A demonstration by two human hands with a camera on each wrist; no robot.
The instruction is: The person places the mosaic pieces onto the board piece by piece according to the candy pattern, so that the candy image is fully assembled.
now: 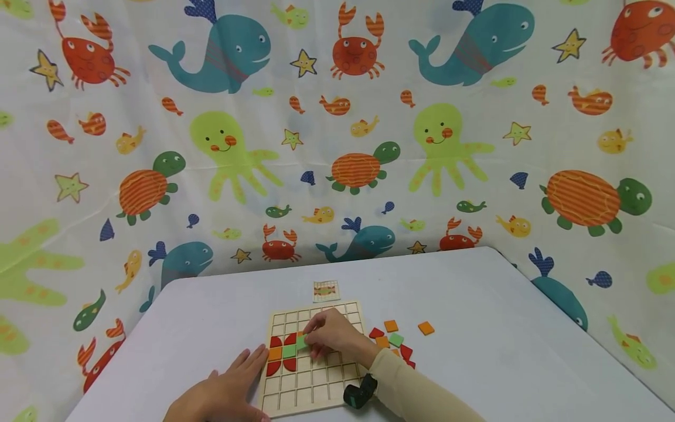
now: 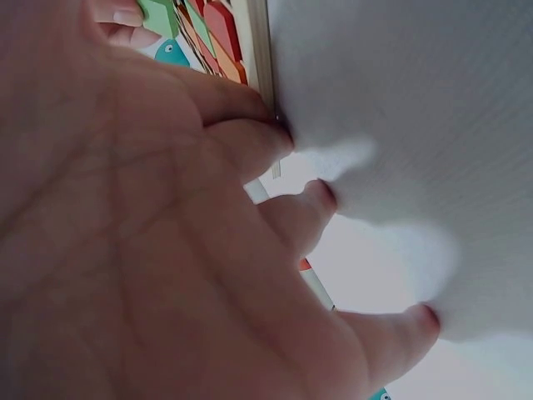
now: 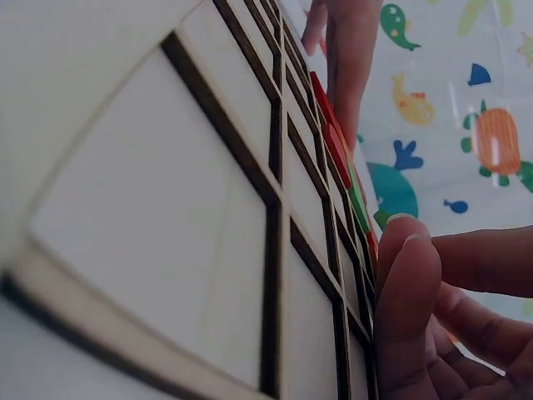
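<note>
A wooden grid board (image 1: pixel 316 394) lies on the white table. On its left part sit red rounded pieces (image 1: pixel 273 368), an orange square tile (image 1: pixel 275 354) and a green square tile (image 1: pixel 289 351). My right hand (image 1: pixel 336 335) is over the board and pinches another green tile (image 1: pixel 302 342) beside the placed green one; the left wrist view shows this held tile (image 2: pixel 160 17) too. My left hand (image 1: pixel 227 390) rests at the board's left edge, its fingers extended and fingertips on the table and touching the board's side. The right wrist view shows my thumb and fingers (image 3: pixel 405 292) close together.
Right of the board lie loose tiles: orange ones (image 1: pixel 390 326), a green one (image 1: pixel 396 339) and red ones (image 1: pixel 405 351). One orange tile (image 1: pixel 426 328) lies farther right. Behind the board is a small pattern card (image 1: pixel 326 291). A sea-animal curtain (image 1: pixel 316 146) hangs behind the table.
</note>
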